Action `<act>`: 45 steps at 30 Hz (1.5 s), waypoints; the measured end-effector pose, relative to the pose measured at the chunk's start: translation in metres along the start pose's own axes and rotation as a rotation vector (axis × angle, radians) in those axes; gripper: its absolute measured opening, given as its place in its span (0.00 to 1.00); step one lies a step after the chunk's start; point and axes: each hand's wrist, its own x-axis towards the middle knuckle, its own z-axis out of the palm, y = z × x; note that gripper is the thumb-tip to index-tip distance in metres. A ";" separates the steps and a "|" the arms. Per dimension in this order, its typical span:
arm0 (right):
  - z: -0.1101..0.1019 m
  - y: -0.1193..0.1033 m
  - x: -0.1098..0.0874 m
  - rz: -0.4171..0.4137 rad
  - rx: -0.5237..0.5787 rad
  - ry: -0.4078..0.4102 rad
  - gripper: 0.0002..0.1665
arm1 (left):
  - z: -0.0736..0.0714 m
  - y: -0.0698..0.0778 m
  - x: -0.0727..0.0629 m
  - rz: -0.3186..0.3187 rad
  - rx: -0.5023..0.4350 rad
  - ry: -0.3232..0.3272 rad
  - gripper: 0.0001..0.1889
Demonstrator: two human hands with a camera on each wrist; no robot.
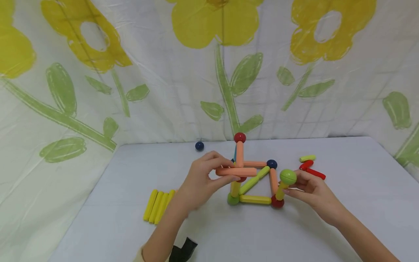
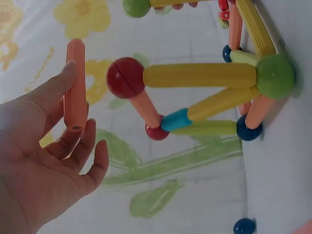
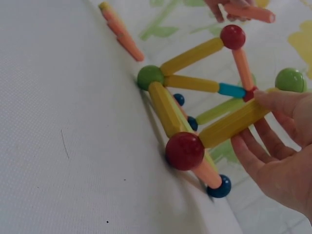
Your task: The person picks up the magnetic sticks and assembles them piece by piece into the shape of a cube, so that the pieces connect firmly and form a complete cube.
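Looks to me like you're mid-build, fitting a piece across the top. Your left hand (image 1: 201, 182) has the orange stick (image 1: 235, 172) pinched between thumb and fingers, up near the closest red ball (image 2: 126, 78) but not touching it. Your right hand (image 3: 287, 146) has thumb and fingers clamped on the yellow post (image 3: 234, 119), with a green ball (image 1: 288, 177) on its upper end. I'd say the next move calls for lining the stick up between those two balls while your right hand steadies the post.

The frame (image 1: 255, 199) sits on a white table (image 1: 111, 218), loose yellow sticks (image 1: 157, 207) to the left, blue ball (image 1: 199, 146) at the back. Flowery sheet (image 1: 163, 91) hanging behind.
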 end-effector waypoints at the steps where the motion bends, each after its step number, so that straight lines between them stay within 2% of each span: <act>1: 0.000 0.000 0.000 -0.003 0.004 -0.002 0.18 | 0.004 0.002 0.003 0.010 0.003 0.002 0.12; 10: -0.001 0.001 -0.001 -0.016 0.023 -0.019 0.18 | 0.039 0.015 0.026 0.096 0.004 -0.029 0.12; 13: -0.001 0.000 -0.001 -0.005 0.018 -0.014 0.18 | 0.047 0.017 0.030 0.095 0.027 -0.040 0.11; 18: 0.000 0.000 -0.001 -0.012 0.018 -0.021 0.18 | 0.055 0.017 0.032 0.050 0.075 -0.062 0.11; 22: 0.001 0.000 0.000 -0.026 0.017 -0.027 0.17 | 0.056 0.013 0.029 0.025 0.120 -0.052 0.13; 28: 0.001 -0.001 0.000 0.001 -0.016 -0.007 0.18 | 0.056 0.007 0.027 0.038 0.135 -0.034 0.15; 34: 0.001 0.000 0.000 -0.008 0.011 -0.019 0.19 | 0.053 0.006 0.025 0.025 0.174 -0.054 0.16; 45: -0.001 0.000 -0.001 -0.002 0.001 -0.007 0.18 | 0.049 0.005 0.025 -0.017 0.235 -0.059 0.13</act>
